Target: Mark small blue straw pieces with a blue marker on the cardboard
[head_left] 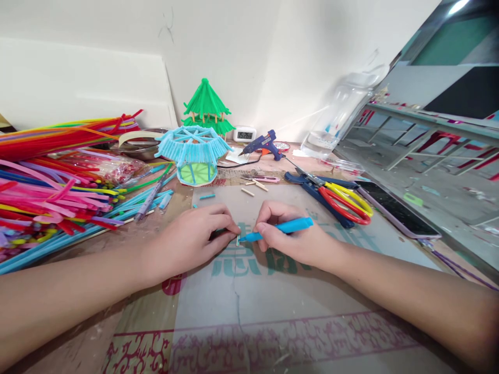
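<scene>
My right hand (288, 231) is closed around a blue marker (294, 225), its tip pointing left. The tip touches a tiny stick (238, 240), partly coloured, which the thumb and fingertips of my left hand (198, 234) pinch. Just beyond my hands lie several short plain wooden sticks (248, 191) and a small blue-coloured piece (207, 197). Farther back stands a light-blue pipe-cleaner roof (195, 143) on a round base with a green panel (197, 173). Behind it rises a green tiered pipe-cleaner roof (205, 101).
Bundles of coloured pipe cleaners (50, 192) fill the left side. At the back are a digital clock (245, 134), a glue gun (265, 144) and a clear plastic bottle (331, 117). Red-and-yellow-handled scissors (345, 200), blue-handled pliers (331, 205) and a phone (397, 209) lie on the right.
</scene>
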`<state>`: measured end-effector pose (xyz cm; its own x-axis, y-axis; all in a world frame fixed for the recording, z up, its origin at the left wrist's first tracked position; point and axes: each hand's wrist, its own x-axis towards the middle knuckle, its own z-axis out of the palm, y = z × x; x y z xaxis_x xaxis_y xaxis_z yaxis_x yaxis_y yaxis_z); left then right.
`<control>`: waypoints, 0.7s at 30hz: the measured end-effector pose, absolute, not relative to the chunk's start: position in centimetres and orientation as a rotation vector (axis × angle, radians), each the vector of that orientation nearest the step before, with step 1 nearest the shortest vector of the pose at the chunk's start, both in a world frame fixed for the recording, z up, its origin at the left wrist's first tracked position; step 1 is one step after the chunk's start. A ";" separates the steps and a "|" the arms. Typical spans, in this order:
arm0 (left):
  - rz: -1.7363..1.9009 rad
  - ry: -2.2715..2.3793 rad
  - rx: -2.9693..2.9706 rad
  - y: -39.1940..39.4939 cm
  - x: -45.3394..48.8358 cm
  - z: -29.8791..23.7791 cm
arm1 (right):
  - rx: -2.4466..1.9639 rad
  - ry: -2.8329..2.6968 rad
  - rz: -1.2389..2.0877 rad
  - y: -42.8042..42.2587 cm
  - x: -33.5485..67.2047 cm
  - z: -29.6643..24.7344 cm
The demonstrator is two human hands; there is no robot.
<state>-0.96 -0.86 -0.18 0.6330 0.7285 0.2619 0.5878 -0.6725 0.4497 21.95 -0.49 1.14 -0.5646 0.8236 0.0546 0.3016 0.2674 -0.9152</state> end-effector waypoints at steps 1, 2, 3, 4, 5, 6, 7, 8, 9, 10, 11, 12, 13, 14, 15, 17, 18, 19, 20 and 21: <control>0.612 1.056 2.533 -0.9 -1.0 -0.2 | -1.007 -2.012 1.281 -0.5 21.9 1.2; 0.613 1.055 2.533 -0.9 -0.9 -0.2 | -1.005 -2.021 1.297 -0.5 21.9 1.2; 0.616 1.052 2.535 -0.9 -0.9 -0.2 | -1.011 -2.024 1.310 -0.5 21.9 1.2; 0.618 1.050 2.538 -0.8 -0.9 -0.2 | -1.013 -2.021 1.322 -0.6 21.9 1.3; 0.619 1.047 2.542 -0.8 -1.0 -0.2 | -1.018 -2.018 1.326 -0.6 21.9 1.3; 0.619 1.045 2.546 -0.8 -1.0 -0.2 | -1.021 -2.016 1.327 -0.6 21.9 1.3; 0.617 1.043 2.549 -0.8 -1.0 -0.2 | -1.022 -2.015 1.327 -0.6 21.9 1.3; 0.615 1.041 2.551 -0.8 -1.0 -0.2 | -1.025 -2.015 1.325 -0.7 21.9 1.4; 0.615 1.039 2.552 -0.9 -1.0 -0.2 | -1.029 -2.014 1.324 -0.7 21.9 1.4; 0.616 1.035 2.552 -0.9 -1.0 -0.2 | -1.030 -2.013 1.325 -0.7 21.9 1.4; 0.618 1.032 2.553 -0.9 -1.0 -0.2 | -1.029 -2.010 1.324 -0.7 21.9 1.3; 0.619 1.030 2.553 -0.9 -1.0 -0.2 | -1.027 -2.010 1.322 -0.7 21.9 1.3; 0.620 1.030 2.553 -0.9 -1.0 -0.2 | -1.025 -2.012 1.318 -0.7 21.9 1.3; 0.619 1.031 2.552 -0.9 -1.0 -0.2 | -1.022 -2.016 1.314 -0.7 21.9 1.3; 0.618 1.031 2.551 -0.9 -0.9 -0.2 | -1.020 -2.021 1.309 -0.7 21.9 1.3; 0.619 1.032 2.550 -0.9 -0.9 -0.2 | -1.024 -2.026 1.288 -0.6 21.8 1.3; 0.620 1.034 2.550 -0.9 -1.0 -0.3 | -1.035 -2.020 1.269 -0.6 21.8 1.3; 0.620 1.038 2.550 -0.9 -1.0 -0.3 | -1.053 -2.009 1.245 -0.6 21.8 1.3; 0.620 1.041 2.550 -0.9 -1.0 -0.3 | -1.076 -1.996 1.220 -0.5 21.7 1.3; 0.621 1.046 2.549 -0.9 -1.0 -0.4 | -1.098 -1.983 1.198 -0.5 21.7 1.3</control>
<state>-0.96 -0.85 -0.37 0.6385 0.7201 0.2715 0.5830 -0.6829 0.4402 21.69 -0.51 1.35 -0.5004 0.8641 0.0546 0.3537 0.2616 -0.8980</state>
